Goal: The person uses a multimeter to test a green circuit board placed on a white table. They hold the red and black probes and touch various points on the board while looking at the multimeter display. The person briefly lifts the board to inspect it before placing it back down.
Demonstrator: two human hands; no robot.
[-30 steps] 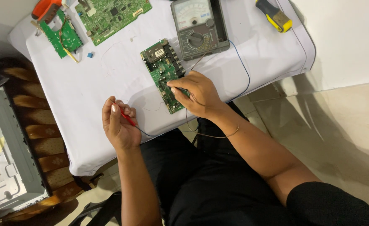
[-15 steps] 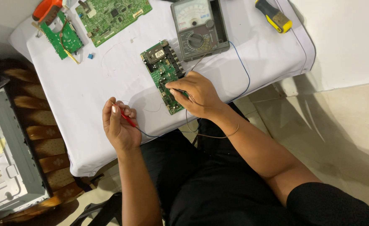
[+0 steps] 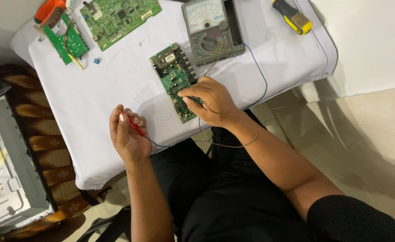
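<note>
A green circuit board (image 3: pixel 173 74) lies on the white cloth-covered table (image 3: pixel 117 89) in front of me. My right hand (image 3: pixel 208 102) rests on the board's near end, fingers pinched on a thin black test probe whose tip touches the board. My left hand (image 3: pixel 126 133) sits on the cloth to the left, closed around a red test probe (image 3: pixel 137 129) held off the board. Thin blue and dark leads (image 3: pixel 260 76) run from the probes to an analog multimeter (image 3: pixel 212 29) just beyond the board.
Two more green circuit boards (image 3: pixel 117 18) (image 3: pixel 65 40) lie at the table's far left, beside an orange-handled tool (image 3: pixel 49 11). A yellow-and-black screwdriver (image 3: pixel 292 17) lies at the far right. A grey metal chassis (image 3: pixel 5 170) sits on a wooden chair at the left.
</note>
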